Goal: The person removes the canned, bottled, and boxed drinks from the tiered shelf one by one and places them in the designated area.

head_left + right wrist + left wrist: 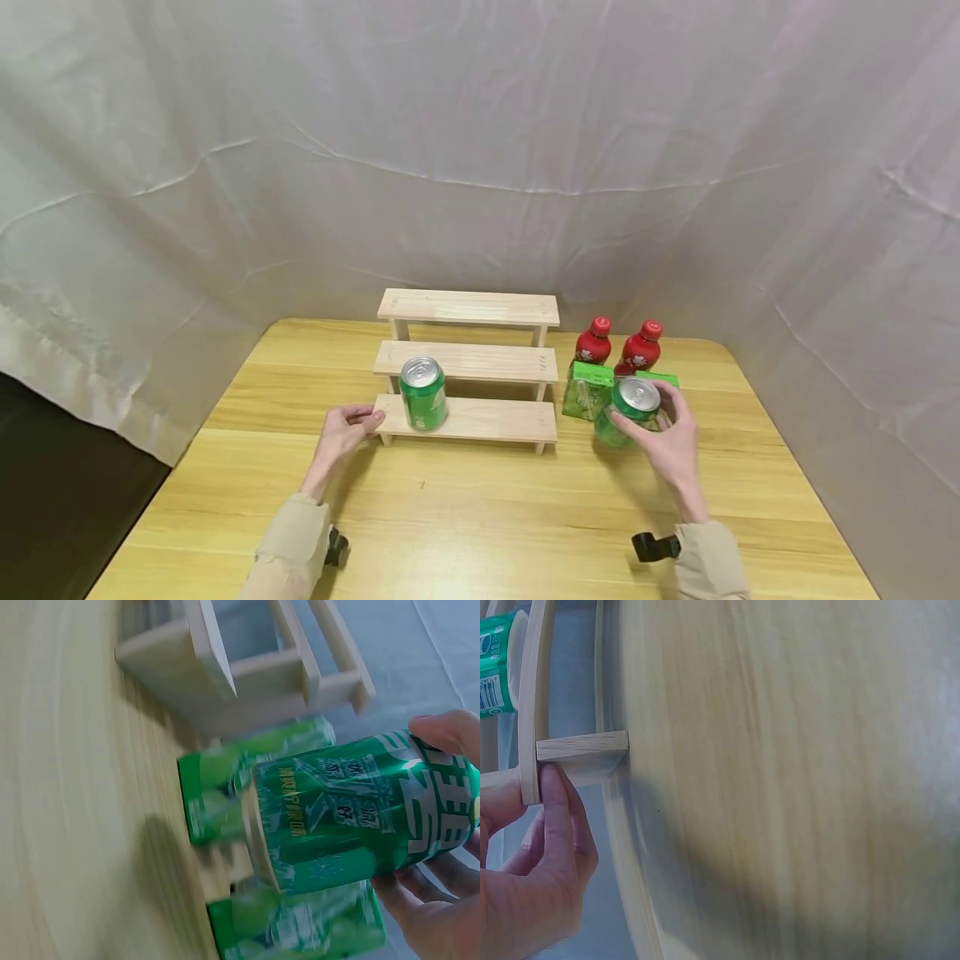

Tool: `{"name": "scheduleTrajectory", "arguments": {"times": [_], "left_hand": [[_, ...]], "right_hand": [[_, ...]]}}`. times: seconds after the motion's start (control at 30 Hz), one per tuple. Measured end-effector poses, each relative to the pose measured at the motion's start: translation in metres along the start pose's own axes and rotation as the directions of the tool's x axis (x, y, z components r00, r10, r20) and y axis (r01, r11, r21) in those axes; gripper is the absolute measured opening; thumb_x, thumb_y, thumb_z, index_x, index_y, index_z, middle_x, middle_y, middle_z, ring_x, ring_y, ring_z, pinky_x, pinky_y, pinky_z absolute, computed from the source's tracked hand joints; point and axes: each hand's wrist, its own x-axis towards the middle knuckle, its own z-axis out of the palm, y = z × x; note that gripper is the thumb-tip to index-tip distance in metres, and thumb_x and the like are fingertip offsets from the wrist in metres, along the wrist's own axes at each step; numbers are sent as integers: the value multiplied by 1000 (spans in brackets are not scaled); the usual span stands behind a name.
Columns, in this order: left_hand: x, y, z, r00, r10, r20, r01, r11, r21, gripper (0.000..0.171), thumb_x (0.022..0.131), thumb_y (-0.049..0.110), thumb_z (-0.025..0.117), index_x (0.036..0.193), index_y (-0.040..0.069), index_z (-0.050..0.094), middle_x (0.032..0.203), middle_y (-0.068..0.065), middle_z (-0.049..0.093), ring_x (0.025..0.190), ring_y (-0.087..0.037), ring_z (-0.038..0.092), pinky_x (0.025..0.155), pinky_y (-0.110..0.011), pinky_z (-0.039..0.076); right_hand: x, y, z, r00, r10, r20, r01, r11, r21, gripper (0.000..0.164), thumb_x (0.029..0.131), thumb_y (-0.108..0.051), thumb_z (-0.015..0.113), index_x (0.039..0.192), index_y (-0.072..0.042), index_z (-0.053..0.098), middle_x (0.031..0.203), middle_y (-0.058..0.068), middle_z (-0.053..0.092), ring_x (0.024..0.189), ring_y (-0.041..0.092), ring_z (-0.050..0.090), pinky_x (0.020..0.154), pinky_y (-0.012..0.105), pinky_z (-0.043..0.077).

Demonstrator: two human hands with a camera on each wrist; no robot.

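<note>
My right hand [672,439] grips a green soda can [628,412] around its upper part. In the right wrist view this can [337,814] is tipped on the picture's side, its base above the table and in front of two green juice cartons. My left hand [347,432] pinches the left end of the lowest step of a wooden three-step rack [495,419], thumb on top and fingers beneath, as the left wrist view shows at the board's end [531,780]. Another green soda can [423,396] stands upright on the left part of that lowest step.
Right of the rack stand a green juice carton [587,392] and a second carton [660,379], partly hidden by the held can. Two red-capped bottles [593,342] are behind them. A grey curtain [480,167] closes off the table's back and sides.
</note>
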Motion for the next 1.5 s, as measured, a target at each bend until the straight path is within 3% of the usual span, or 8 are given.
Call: {"name": "scheduleTrajectory", "arguments": {"times": [0.07, 0.3, 0.43, 0.67, 0.87, 1.07, 1.37, 1.5], "left_hand": [[0, 0, 0, 1000, 3, 1, -3, 1000, 1, 41, 97, 9, 66, 127, -17, 56, 119, -33, 66, 80, -6, 66, 79, -23, 63], [0, 0, 0, 1000, 13, 9, -13, 1000, -1, 41, 97, 10, 66, 127, -17, 56, 118, -32, 66, 82, -7, 67, 78, -24, 63], [0, 0, 0, 1000, 12, 9, -12, 1000, -3, 41, 97, 10, 65, 127, -17, 56, 118, -33, 66, 82, -8, 67, 78, -24, 63], [0, 0, 1, 1000, 8, 10, -8, 1000, -13, 41, 97, 9, 65, 127, -17, 56, 118, -34, 66, 81, -7, 67, 82, -28, 63], [0, 0, 1, 1000, 2, 10, -2, 1000, -20, 41, 97, 9, 65, 128, -17, 56, 117, -33, 66, 79, -6, 67, 83, -30, 64], [0, 1, 0, 1000, 11, 18, -11, 1000, -14, 42, 97, 10, 66, 128, -17, 55, 117, -33, 66, 80, -7, 68, 81, -29, 64], [-1, 1, 0, 1000, 15, 9, -15, 1000, 6, 41, 98, 10, 65, 127, -17, 56, 116, -32, 68, 80, -6, 67, 81, -28, 64], [0, 0, 0, 1000, 20, 11, -20, 1000, 15, 42, 98, 12, 65, 127, -17, 56, 118, -32, 67, 81, -7, 68, 81, -28, 63]], "right_hand": [[0, 3, -6, 1000, 28, -9, -28, 1000, -14, 76, 75, -5, 88, 141, -8, 48, 121, -14, 53, 112, -4, 49, 116, 39, 45], [1, 16, -21, 995, 63, -76, -68, 995, -71, 74, 75, -9, 88, 139, -6, 50, 119, -16, 53, 108, -5, 48, 87, 0, 43], [0, 19, -25, 992, 91, -88, -98, 992, -78, 74, 76, -9, 88, 139, -6, 50, 120, -14, 53, 106, -7, 48, 86, 1, 43], [1, 25, -28, 990, 123, -69, -131, 985, -117, 74, 78, -10, 87, 141, -3, 47, 135, 7, 53, 106, -7, 45, 85, -2, 41], [0, 31, -29, 989, 139, -48, -145, 975, -165, 75, 79, -12, 86, 141, -3, 44, 139, 12, 52, 116, 5, 45, 84, -3, 37], [0, 35, -28, 992, 126, -17, -127, 977, -173, 78, 81, -13, 84, 144, -2, 38, 140, 13, 48, 124, 18, 44, 91, 6, 37], [0, 39, -27, 993, 116, 15, -113, 982, -155, 80, 85, -13, 80, 147, 0, 32, 143, 18, 44, 128, 24, 41, 111, 45, 41], [0, 39, -27, 995, 99, 27, -95, 987, -129, 80, 86, -11, 79, 148, 1, 29, 144, 22, 42, 131, 29, 39, 113, 53, 39]]}}
